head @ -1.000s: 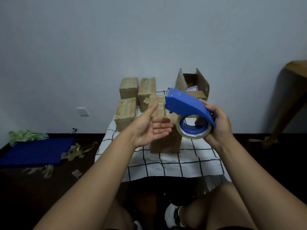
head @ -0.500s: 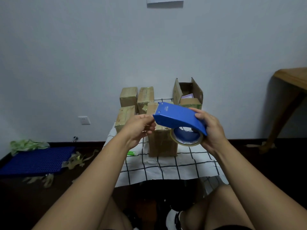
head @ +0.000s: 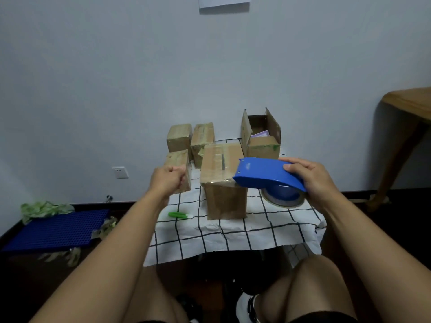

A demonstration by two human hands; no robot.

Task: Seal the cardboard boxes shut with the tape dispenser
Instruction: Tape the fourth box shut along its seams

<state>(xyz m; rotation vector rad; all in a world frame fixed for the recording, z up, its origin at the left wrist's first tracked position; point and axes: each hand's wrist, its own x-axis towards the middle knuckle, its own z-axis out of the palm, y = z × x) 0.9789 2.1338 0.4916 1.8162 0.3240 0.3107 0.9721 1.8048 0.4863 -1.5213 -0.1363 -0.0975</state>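
My right hand (head: 311, 179) grips the rear of the blue tape dispenser (head: 263, 171), whose tape roll (head: 283, 199) hangs below. The dispenser's front tip touches the top front edge of the tall middle cardboard box (head: 221, 199), which has clear tape along its closed top. My left hand (head: 166, 180) is curled into a loose fist left of that box, with nothing visible in it. An open box (head: 263, 148) with raised flaps stands behind on the right. Three closed small boxes (head: 179, 137) sit at the back left.
The boxes stand on a small table with a white checked cloth (head: 233, 231). A green cutter (head: 178, 214) lies on it left of the middle box. A blue mat (head: 53, 229) and tape scraps lie on the floor left; a wooden table (head: 408, 103) stands right.
The dispenser has moved down and right, and its tip now meets the middle box's top edge. My left hand left the dispenser's front and drew away to the left, curled.
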